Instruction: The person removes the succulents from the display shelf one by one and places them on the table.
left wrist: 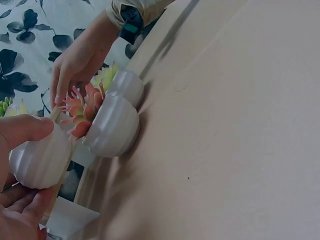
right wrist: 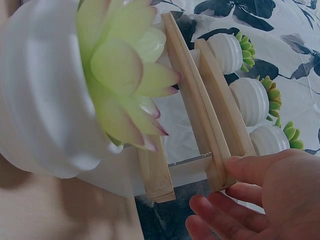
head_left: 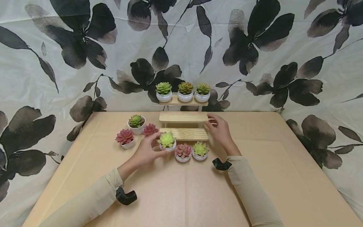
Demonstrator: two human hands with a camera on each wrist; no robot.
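Note:
My left hand [head_left: 146,150] grips the white pot of a light green succulent [head_left: 166,140] between thumb and fingers, in front of the lowest board's left end. The tiered wooden display stand [head_left: 183,117] has three steps. At the right end of its middle board, my right hand [head_left: 222,130] pinches the wood with thumb and fingertips. A pink succulent [head_left: 183,151] and another light green succulent [head_left: 200,149] stand in white pots before the stand. In the right wrist view that light green succulent [right wrist: 120,70] looms large at left.
On the top board sit three potted succulents [head_left: 185,88]. Left of the stand are a green succulent [head_left: 136,121], a pink succulent [head_left: 124,136] and another pink one [head_left: 150,129], partly hidden by my left hand. Behind the table [head_left: 187,189] hangs a floral cloth [head_left: 193,41].

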